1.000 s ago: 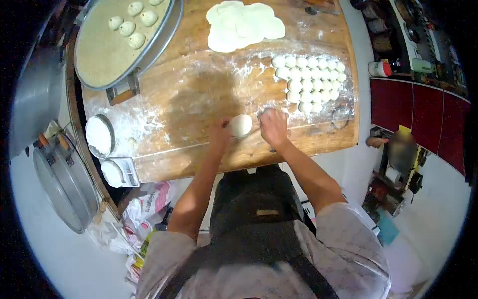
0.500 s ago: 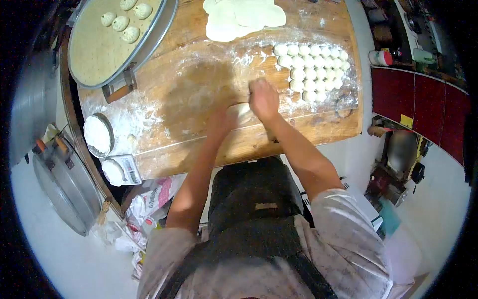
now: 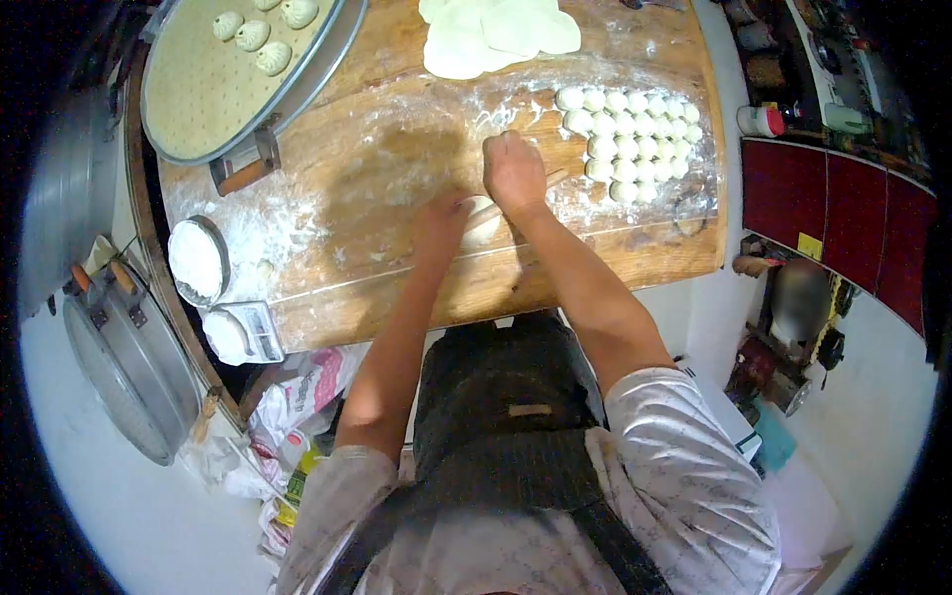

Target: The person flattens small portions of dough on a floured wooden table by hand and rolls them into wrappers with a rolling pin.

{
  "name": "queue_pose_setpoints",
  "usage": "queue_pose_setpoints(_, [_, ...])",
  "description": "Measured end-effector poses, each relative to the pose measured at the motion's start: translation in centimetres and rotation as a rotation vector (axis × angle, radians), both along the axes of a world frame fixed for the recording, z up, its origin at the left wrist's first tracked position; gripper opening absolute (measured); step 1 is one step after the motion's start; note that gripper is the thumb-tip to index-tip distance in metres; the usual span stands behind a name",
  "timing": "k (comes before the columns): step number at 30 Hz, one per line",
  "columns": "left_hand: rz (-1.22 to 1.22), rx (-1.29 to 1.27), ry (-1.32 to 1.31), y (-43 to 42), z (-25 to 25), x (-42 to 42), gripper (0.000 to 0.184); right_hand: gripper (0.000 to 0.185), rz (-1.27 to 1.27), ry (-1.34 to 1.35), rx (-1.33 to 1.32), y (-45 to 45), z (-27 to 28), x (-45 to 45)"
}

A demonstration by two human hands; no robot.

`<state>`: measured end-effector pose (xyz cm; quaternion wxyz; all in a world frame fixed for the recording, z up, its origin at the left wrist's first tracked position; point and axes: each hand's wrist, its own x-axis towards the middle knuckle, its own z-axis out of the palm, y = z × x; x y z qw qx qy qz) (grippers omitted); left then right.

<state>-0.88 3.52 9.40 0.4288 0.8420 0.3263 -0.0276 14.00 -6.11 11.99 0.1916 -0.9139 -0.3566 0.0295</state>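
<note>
A small round of dough (image 3: 480,234) lies on the floured wooden table in front of me. My left hand (image 3: 439,226) is closed at its left edge, fingers on the dough. My right hand (image 3: 516,177) is wrapped round a thin wooden rolling pin (image 3: 484,215), which lies slantwise across the dough. Most of the pin is hidden under the right hand; one end sticks out on its right. Beyond the hands lies an overlapping pile of flat dough wrappers (image 3: 456,48). Rows of small dough pieces (image 3: 625,148) sit to the right.
At the far left a large round steamer tray (image 3: 183,109) holds several pleated buns (image 3: 253,37). A bowl of flour (image 3: 196,263) and a scale (image 3: 262,332) with a white container stand near the left edge. Flour is scattered over the wooden table (image 3: 367,288).
My right hand has moved slightly left and away from me, and the rolling pin shows more clearly across the dough. The left hand stays at the dough's edge. The whole view has shifted slightly.
</note>
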Motion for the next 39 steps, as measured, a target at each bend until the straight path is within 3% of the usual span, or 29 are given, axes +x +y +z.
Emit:
queue_pose_setpoints(3, [0.182,-0.231,-0.118,1.6,-4.9,-2.6,0.033,0.01,0.088,-0.042,0.064,-6.5,-0.6,-4.5])
queue_pose_setpoints(4, [0.415,-0.47,-0.217,1.4,-5.2,-4.5,0.033,0.008,0.109,-0.083,0.08,-7.9,-0.7,-5.1])
queue_pose_setpoints(6, [0.662,-0.708,-0.303,0.4,-3.0,-5.8,0.034,0.006,0.1,-0.1,0.091,-7.5,-0.3,-4.8])
queue_pose_setpoints(7, [0.647,-0.748,-0.19,-0.2,1.1,-4.9,0.032,0.004,0.074,-0.106,0.104,-7.3,0.0,-5.4])
queue_pose_setpoints(9, [0.621,-0.778,-0.065,-0.1,3.3,-4.7,0.031,0.004,-0.015,0.056,-0.065,-3.0,0.7,-2.9])
queue_pose_setpoints(11, [0.06,-0.065,-0.021,0.7,2.8,-2.7,0.035,0.006,-0.017,0.005,-0.004,0.2,-0.9,-1.3])
queue_pose_setpoints(13, [0.01,-0.079,-0.012,2.3,-2.5,-2.8,0.035,0.009,0.065,-0.013,0.054,-0.1,-0.4,-1.3])
queue_pose_setpoints(15, [-0.029,-0.093,-0.011,3.7,-4.2,-3.4,0.036,0.009,0.048,-0.031,0.185,-4.7,-1.0,-4.1])
queue_pose_setpoints(17, [0.488,-0.459,-0.083,3.5,-3.3,-5.5,0.035,0.008,0.101,0.0,0.147,-8.5,-0.3,-5.9])
queue_pose_setpoints(20, [0.477,-0.456,-0.193,2.0,-1.0,-6.9,0.037,0.005,0.107,0.107,0.02,-5.9,-0.5,-4.7])
queue_pose_setpoints(21, [0.465,-0.438,-0.189,2.2,0.6,-5.7,0.037,0.014,-0.055,0.177,0.098,-3.3,-1.0,-3.2])
queue_pose_setpoints(23, [0.095,-0.115,-0.05,2.2,4.4,-3.7,0.04,0.023,-0.227,0.263,0.183,-1.7,-0.3,-3.3])
queue_pose_setpoints(24, [0.075,-0.101,-0.055,2.4,4.9,-2.9,0.04,0.025,-0.09,0.264,-0.02,-1.5,0.5,-3.0])
queue_pose_setpoints(26, [-0.274,0.109,0.149,3.6,5.5,-0.7,0.035,0.028,0.053,0.04,-0.125,-3.9,-3.3,-4.3])
queue_pose_setpoints(27, [-0.405,0.108,0.12,4.3,6.1,0.6,0.032,0.028,0.061,-0.178,-0.034,-7.2,-8.3,-6.7])
queue_pose_setpoints(28, [-0.419,0.115,0.096,4.2,7.0,2.6,0.032,0.028,0.094,-0.085,0.036,-9.8,-8.6,-7.8])
queue_pose_setpoints(29, [-0.114,-0.158,0.107,4.0,8.3,4.7,0.03,0.028,0.13,0.008,0.11,-11.5,-8.3,-8.5])
queue_pose_setpoints(30, [0.189,-0.431,0.123,3.7,9.1,6.4,0.028,0.028,0.212,0.11,-0.085,-11.9,-7.9,-8.5])
queue_pose_setpoints(31, [0.328,-0.635,-0.068,3.1,8.0,8.2,0.028,0.028,0.29,0.216,-0.277,-11.5,-6.9,-8.2])
queue_pose_setpoints(32, [0.456,-0.842,-0.264,2.6,7.0,9.9,0.028,0.028,0.274,0.204,-0.268,-11.2,-5.8,-8.2])
queue_pose_setpoints(34, [0.221,-0.489,-0.146,-0.1,6.8,13.8,0.037,0.027,0.145,0.237,-0.293,-10.7,-1.8,-7.6])
queue_pose_setpoints(35, [0.211,-0.484,-0.149,-1.6,6.6,15.4,0.037,0.027,0.136,0.234,-0.287,-10.9,-2.6,-7.2])
queue_pose_setpoints(37, [-0.322,0.169,-0.347,-5.0,6.4,17.7,0.047,0.027,0.249,0.275,-0.082,-11.5,-5.0,-7.4])
queue_pose_setpoints(39, [-0.396,0.273,-0.194,-8.0,8.0,19.8,0.05,0.027,0.203,0.138,0.0,-12.3,-3.7,-7.9])
